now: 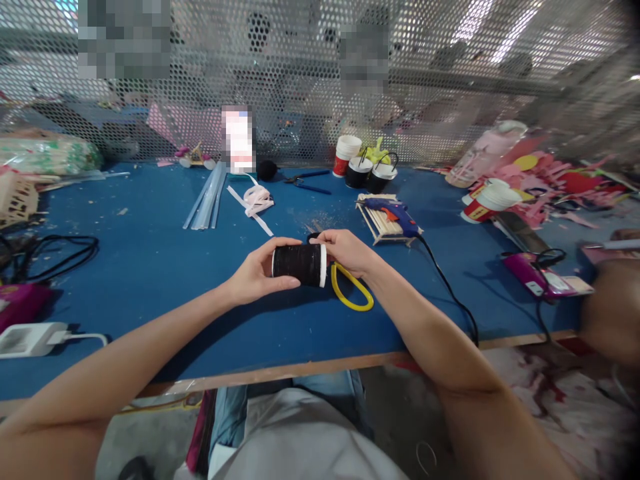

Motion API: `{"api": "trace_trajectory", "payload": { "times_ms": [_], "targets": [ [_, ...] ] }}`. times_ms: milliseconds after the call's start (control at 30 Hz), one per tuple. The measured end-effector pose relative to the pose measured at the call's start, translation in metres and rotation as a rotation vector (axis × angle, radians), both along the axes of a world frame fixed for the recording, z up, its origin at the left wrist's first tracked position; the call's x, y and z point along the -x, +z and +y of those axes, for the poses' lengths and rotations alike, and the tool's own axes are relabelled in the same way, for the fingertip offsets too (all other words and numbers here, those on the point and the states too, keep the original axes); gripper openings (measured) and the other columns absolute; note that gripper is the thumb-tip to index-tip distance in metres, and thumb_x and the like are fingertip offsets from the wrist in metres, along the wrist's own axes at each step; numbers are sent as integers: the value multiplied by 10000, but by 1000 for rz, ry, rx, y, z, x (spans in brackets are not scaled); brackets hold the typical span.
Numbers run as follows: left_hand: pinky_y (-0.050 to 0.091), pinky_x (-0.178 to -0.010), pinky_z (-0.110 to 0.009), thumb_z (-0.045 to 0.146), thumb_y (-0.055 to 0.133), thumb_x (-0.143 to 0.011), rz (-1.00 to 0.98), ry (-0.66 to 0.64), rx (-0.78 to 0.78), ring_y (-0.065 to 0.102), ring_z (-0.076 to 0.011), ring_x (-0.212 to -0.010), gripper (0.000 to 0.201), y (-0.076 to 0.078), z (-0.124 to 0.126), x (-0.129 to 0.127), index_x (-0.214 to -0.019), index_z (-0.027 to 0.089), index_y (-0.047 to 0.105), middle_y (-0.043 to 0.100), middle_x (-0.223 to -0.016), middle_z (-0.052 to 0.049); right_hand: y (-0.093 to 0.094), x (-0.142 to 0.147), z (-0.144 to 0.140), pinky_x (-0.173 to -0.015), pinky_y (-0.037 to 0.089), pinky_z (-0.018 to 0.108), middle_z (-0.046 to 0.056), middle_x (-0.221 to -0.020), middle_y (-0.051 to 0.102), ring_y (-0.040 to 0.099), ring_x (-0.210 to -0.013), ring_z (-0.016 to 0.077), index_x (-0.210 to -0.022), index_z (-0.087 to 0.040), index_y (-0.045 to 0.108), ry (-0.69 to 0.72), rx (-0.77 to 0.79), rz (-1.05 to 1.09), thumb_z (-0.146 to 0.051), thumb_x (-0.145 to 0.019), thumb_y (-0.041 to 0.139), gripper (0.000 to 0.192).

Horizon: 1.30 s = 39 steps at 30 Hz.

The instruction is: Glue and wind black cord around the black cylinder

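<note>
Both hands are up over the blue tabletop, working one black spool of ribbon between them. My left hand has its grip clenched around the spool's left end, thumb on top, fingers curled under, the spool lying on its side and lifted just clear of the surface. My right hand sits at the white-rimmed right end, fingertips pinched at the rim, where a thin black loop shows above the spool; I cannot tell whether that loop is the free end of the ribbon. Yellow-handled scissors lie directly below the right hand; whether that hand also touches them is hidden. To do this well, I judge the left hand should keep the spool steady and level while the right hand picks lightly at the rim, so the wound layers do not slip off the end. Pulling should run along the winding, not across it. Beyond the hands, a blue glue gun rests on a small stick rack, its black cord trailing off the near edge, well apart from the spool. A coil of pale pink ribbon lies further back.
</note>
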<state>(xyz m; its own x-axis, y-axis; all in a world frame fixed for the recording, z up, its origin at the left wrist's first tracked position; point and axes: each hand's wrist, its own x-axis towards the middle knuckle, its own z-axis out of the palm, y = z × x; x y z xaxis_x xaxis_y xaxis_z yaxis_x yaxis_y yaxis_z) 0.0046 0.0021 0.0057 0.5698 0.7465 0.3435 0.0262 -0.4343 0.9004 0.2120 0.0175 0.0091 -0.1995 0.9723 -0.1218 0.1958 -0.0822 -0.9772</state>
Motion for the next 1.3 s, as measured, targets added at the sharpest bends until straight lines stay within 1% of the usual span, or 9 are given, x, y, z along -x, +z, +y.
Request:
{"api": "trace_trajectory", "payload": {
  "times_ms": [133, 267, 333, 433, 533, 600, 867, 1100, 1300],
  "targets": [
    [492, -768, -309, 410, 714, -685, -6, 6, 7, 588, -206, -933, 557, 1, 3, 1, -1142, 182, 490, 590, -1076, -91, 2, -2, 0, -429, 378, 234, -27, -499, 517, 461, -432, 84, -615, -177, 552, -36, -38, -146, -365, -705, 655, 232],
    [492, -790, -317, 411, 730, -664, -50, 87, 29, 577, -213, -956, 566, 1, 10, 3, -1125, 183, 494, 588, -1069, -82, 15, -8, -6, -410, 366, 231, 0, -537, 548, 465, -435, 87, -637, -180, 540, -209, -230, -319, -423, -763, 596, 280],
    [493, -793, -318, 400, 736, -659, -61, 109, 55, 577, -206, -943, 571, -1, 13, 4, -1124, 178, 491, 589, -1060, -77, 22, -9, -12, -415, 370, 225, 19, -591, 571, 471, -460, 84, -677, -173, 561, -212, -296, -245, -486, -809, 520, 342],
    [493, -804, -325, 395, 730, -665, -62, 118, 74, 575, -204, -948, 565, -4, 15, 4, -1124, 174, 486, 589, -1057, -76, 29, -4, -23, -412, 363, 217, 26, -622, 572, 472, -474, 82, -735, -165, 588, -78, -289, -148, -536, -844, 429, 418],
    [494, -812, -332, 390, 724, -670, -73, 140, 94, 572, -198, -941, 554, -7, 17, 4, -1123, 177, 487, 584, -1048, -69, 30, 3, -32, -421, 350, 220, -5, -569, 516, 450, -442, 72, -679, -175, 545, 80, -275, -171, -531, -853, 415, 416],
    [495, -815, -335, 382, 723, -672, -74, 148, 117, 571, -195, -935, 549, -8, 17, 4, -1125, 179, 488, 580, -1049, -64, 29, 8, -36, -443, 356, 224, -18, -568, 498, 451, -452, 72, -674, -180, 527, 116, -294, -174, -494, -847, 457, 365],
    [486, -810, -320, 350, 722, -681, -123, 154, 178, 564, -193, -944, 537, -13, 21, 5, -1138, 188, 491, 573, -1053, -57, 27, 8, -36, -477, 356, 226, -16, -595, 524, 448, -500, 75, -688, -177, 537, -40, -387, -250, -377, -814, 557, 238],
    [471, -781, -280, 286, 754, -652, -288, 240, 310, 555, -165, -900, 483, -14, 28, 6, -1081, 206, 548, 581, -993, -39, 26, -1, -27, -384, 262, 184, -53, -519, 409, 344, -421, 32, -626, -169, 481, -81, -218, -31, -439, -836, 510, 344],
    [471, -810, -287, 251, 778, -613, -396, 349, 363, 571, -143, -870, 474, -15, 34, 6, -1033, 197, 565, 599, -945, -20, 29, -8, -23, -472, 444, 220, -9, -643, 572, 515, -478, 62, -767, -148, 601, -193, -297, 36, -316, -771, 624, 170]
  ]
}}
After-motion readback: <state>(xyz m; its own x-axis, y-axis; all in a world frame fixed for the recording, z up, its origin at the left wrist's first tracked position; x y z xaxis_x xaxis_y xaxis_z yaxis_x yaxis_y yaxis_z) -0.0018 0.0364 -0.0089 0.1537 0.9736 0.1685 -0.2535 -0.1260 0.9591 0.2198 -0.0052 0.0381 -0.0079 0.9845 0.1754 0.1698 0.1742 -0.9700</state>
